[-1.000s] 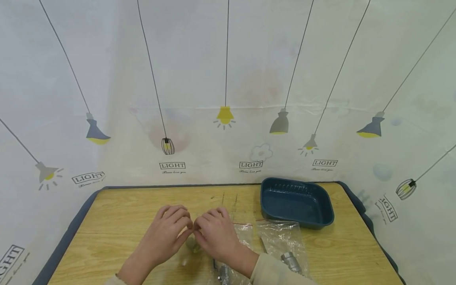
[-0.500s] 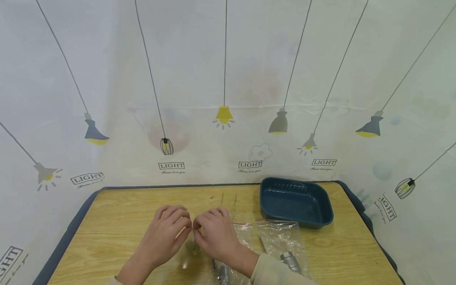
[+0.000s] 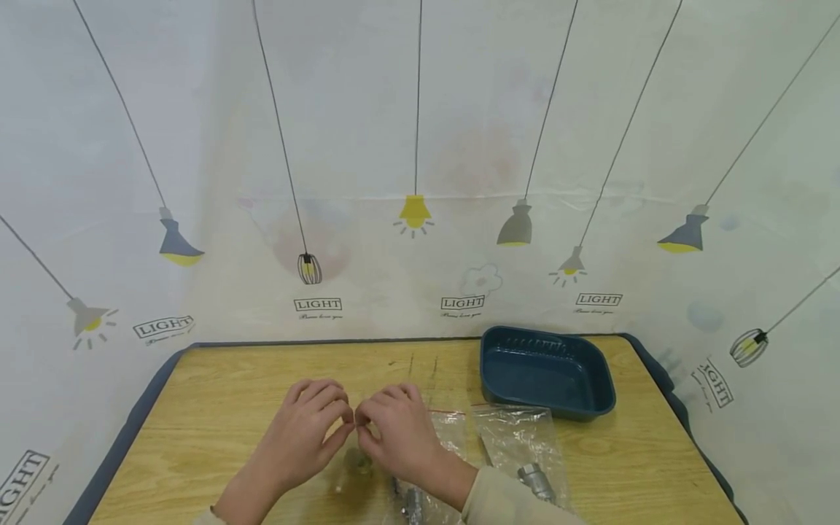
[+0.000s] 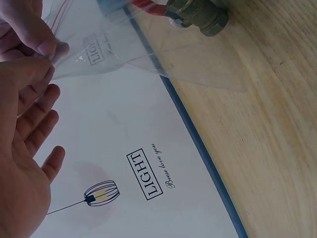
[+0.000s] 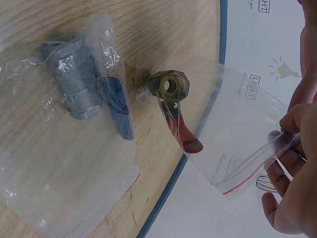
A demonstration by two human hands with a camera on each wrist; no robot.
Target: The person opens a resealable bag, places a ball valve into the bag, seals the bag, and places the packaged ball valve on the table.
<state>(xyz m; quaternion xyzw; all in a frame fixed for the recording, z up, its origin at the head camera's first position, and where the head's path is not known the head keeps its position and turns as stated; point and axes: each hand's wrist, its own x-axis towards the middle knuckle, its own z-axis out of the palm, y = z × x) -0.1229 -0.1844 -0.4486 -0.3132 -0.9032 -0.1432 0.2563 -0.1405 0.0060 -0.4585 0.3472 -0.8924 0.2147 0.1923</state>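
Observation:
Fingertips of my left hand and right hand meet above the table, pinching the red-lined zip edge of a clear zip bag. The bag hangs from the two hands. At its bottom lies a brass ball valve with a red lever handle, also seen at the top of the left wrist view as a valve body. In the head view the bag and valve show only faintly below the hands.
Close to the right forearm, a second clear bag holds a silver valve with a blue handle. Another bag with a silver fitting lies farther right. A dark blue tray stands at the back right.
Both hands keep their pinch on the bag at the same spot. The faint shape of the hanging valve shifts slightly below them.

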